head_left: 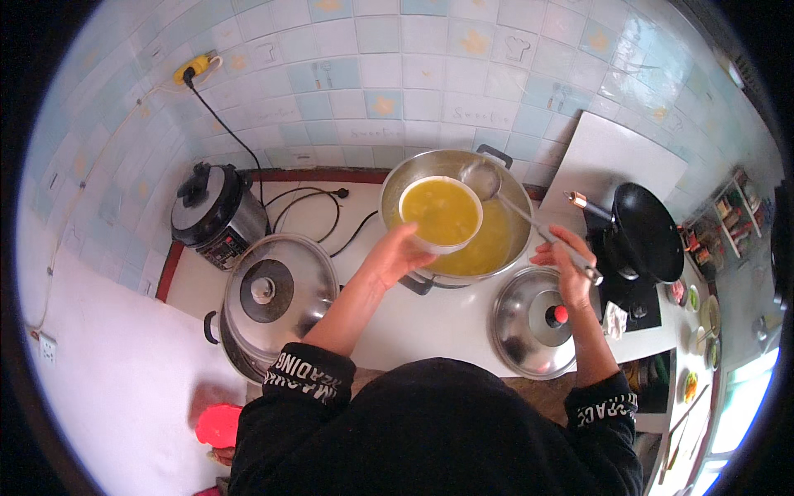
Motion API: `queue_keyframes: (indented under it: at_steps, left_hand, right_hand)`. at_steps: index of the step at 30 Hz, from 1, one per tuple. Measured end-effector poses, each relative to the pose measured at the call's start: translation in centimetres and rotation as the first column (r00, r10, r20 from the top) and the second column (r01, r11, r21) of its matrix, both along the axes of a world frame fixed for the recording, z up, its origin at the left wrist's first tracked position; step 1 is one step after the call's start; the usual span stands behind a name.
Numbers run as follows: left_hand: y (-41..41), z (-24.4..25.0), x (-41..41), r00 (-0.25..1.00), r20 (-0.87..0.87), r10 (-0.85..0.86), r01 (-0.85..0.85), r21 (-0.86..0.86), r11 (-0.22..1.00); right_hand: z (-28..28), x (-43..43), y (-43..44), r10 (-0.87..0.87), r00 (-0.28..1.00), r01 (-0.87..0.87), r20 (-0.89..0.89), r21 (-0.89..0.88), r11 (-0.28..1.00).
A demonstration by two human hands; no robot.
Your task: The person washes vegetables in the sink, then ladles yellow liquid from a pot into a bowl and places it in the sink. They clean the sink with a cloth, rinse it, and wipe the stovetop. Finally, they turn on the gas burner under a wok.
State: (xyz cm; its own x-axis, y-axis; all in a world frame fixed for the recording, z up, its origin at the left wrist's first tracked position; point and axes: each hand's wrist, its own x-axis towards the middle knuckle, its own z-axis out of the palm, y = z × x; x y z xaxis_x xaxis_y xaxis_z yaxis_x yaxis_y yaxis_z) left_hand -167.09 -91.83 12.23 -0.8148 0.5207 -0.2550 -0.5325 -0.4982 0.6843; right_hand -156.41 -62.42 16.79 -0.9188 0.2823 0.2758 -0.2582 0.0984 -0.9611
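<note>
My left hand grips a white bowl by its near left side. Yellow soup with pale lumps fills the bowl almost to its rim. Under the bowl stands a wide steel pot with dark handles, holding more of the yellow liquid. In my right hand is the grey handle of a metal ladle. The ladle's head is over the pot's far side, beside the bowl. Whether anything is in the ladle, I cannot tell. A domed steel lid with a red-topped knob lies below my right hand.
On the left are an electric pressure cooker, a loose black cable and a lidded steel pan. A black wok sits on the hob at right. Several small dishes of food line the far-right counter, including a bowl of vegetables.
</note>
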Motion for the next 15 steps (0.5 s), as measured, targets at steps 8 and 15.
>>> queue_keyframes:
  at_steps: [8, 15]
  left_hand:
    - [-1.7, 1.9, 1.8, 0.987, -0.022, -0.157, 0.156, -0.047, 0.987]
    - [-0.9, 3.1, 5.5, 0.956, -0.021, -0.291, 0.288, -0.105, 0.952]
  right_hand:
    - [-6.6, 0.3, -3.9, -0.064, 0.987, 0.045, 0.149, 0.13, 0.991]
    - [-8.3, 1.9, -6.1, -0.034, 0.948, 0.14, 0.315, -0.321, 0.937]
